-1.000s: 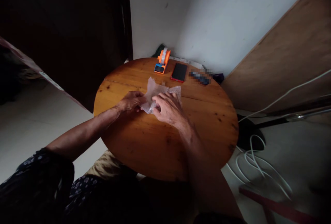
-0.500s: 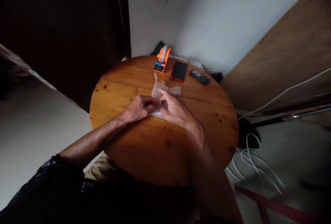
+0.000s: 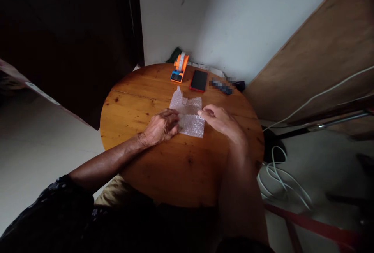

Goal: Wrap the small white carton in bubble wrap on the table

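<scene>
A small sheet of clear bubble wrap [image 3: 189,117] lies spread on the round wooden table [image 3: 163,167]. My left hand [image 3: 160,127] rests on its left edge with the fingers curled and pressed onto the sheet. At the sheet's right edge, my right hand [image 3: 220,120] pinches it between thumb and fingers. The two hands are apart, with the wrap stretched flat between them.
At the table's far side stand an orange tape dispenser [image 3: 179,68], a dark phone in a red case [image 3: 198,80] and a small dark object [image 3: 222,86]. White cable [image 3: 280,179] coils on the floor to the right, beside a leaning wooden board [image 3: 315,50].
The wrap was bunched between my hands; it now lies unfolded and flat. My right hand has moved rightward to the sheet's right edge, and my left hand holds the left edge.
</scene>
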